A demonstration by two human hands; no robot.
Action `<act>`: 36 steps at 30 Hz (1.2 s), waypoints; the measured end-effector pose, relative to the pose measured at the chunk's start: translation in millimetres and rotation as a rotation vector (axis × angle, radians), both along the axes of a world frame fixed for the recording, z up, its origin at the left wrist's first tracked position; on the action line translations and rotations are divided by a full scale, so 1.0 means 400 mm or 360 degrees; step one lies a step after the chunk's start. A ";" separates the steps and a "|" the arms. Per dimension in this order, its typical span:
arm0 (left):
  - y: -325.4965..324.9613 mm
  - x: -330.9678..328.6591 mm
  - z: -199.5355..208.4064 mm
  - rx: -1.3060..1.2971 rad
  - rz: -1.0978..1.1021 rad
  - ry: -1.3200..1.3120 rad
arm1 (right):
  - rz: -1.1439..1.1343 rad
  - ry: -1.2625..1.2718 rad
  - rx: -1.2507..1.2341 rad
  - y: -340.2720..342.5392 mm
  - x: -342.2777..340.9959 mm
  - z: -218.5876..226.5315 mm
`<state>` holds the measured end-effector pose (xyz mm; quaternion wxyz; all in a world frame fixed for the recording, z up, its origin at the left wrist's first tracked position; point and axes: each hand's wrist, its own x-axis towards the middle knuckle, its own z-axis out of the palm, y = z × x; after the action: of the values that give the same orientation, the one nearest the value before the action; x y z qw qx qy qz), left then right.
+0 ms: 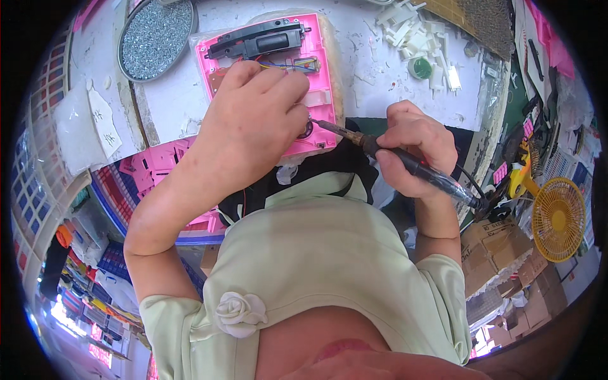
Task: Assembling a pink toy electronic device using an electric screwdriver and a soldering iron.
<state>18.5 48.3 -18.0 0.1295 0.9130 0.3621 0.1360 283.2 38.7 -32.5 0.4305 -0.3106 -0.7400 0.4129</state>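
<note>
A pink plastic casing (327, 82) lies on the worktable in front of me, with a long black plastic unit (266, 42) across its far end. Thin coloured wires and a small component board (307, 64) sit inside it. My left hand (253, 117) rests over the casing, fingers curled and pressed together near its right side; what they pinch is hidden. In my right hand (421, 145) is a soldering iron (418, 166), gripped by its dark handle. Its tip points left, close to my left fingertips and above a round dark part (306, 130) in the casing.
A round tray (121, 60) of small metal screws stands at the far left. Loose white plastic pieces (411, 35) and a green round item (419, 68) lie at the far right. Pink parts (152, 166) fill a basket below left. A yellow fan (558, 218) and cardboard boxes (497, 247) are right.
</note>
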 end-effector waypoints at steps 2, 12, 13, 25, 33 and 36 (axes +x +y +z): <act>0.006 0.005 0.007 0.0014 -0.0042 0.0047 | -0.0016 -0.0001 0.0013 -0.001 -0.005 0.000; 0.008 0.018 0.017 -0.0168 0.0034 0.0215 | 0.0028 -0.0006 0.0026 0.003 -0.010 -0.001; 0.008 0.018 0.018 -0.0191 0.0035 0.0206 | 0.0023 -0.0001 0.0025 0.002 -0.011 -0.004; 0.010 0.020 0.017 -0.0235 0.0048 0.0114 | -0.0021 -0.0124 -0.0072 -0.002 -0.019 0.009; 0.011 0.023 0.022 -0.0239 0.0050 0.0106 | 0.0064 -0.0159 -0.0050 -0.006 -0.009 0.015; 0.010 0.024 0.017 -0.0217 0.0054 0.0089 | 0.0095 -0.0077 0.0019 -0.013 0.002 -0.001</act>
<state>28.3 52.4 -11.0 0.1790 0.8993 0.3893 0.0877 284.1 33.4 -33.1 0.4019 -0.2957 -0.7615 0.4137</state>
